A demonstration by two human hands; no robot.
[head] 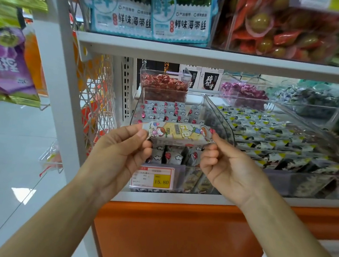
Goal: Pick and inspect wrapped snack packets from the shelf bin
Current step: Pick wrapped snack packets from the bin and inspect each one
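The snack packet is out of the shelf bin and held in the air. It sits in front of the bin's open top and above its front wall, towards the left end of the shelf and just inside the shelf's front edge. The left hand pinches the packet's left sealed end between thumb and forefinger. The right hand pinches the right sealed end the same way, with its remaining fingers curled beneath. Gripping only the crimped ends probably serves two purposes: it pulls the wrapper taut, and it leaves the printed panel uncovered so it can be read. Holding the packet close above the bin also probably keeps the return path short. The packet's long axis runs left to right, roughly parallel to the front edge of the shelf and close to level. The broad printed face is turned towards the camera, with one end pointing to each hand. Similar wrapped packets fill the bin behind it. A price tag hangs on the bin's front wall, below the held packet. A neighbouring bin stands just beside it on the right.
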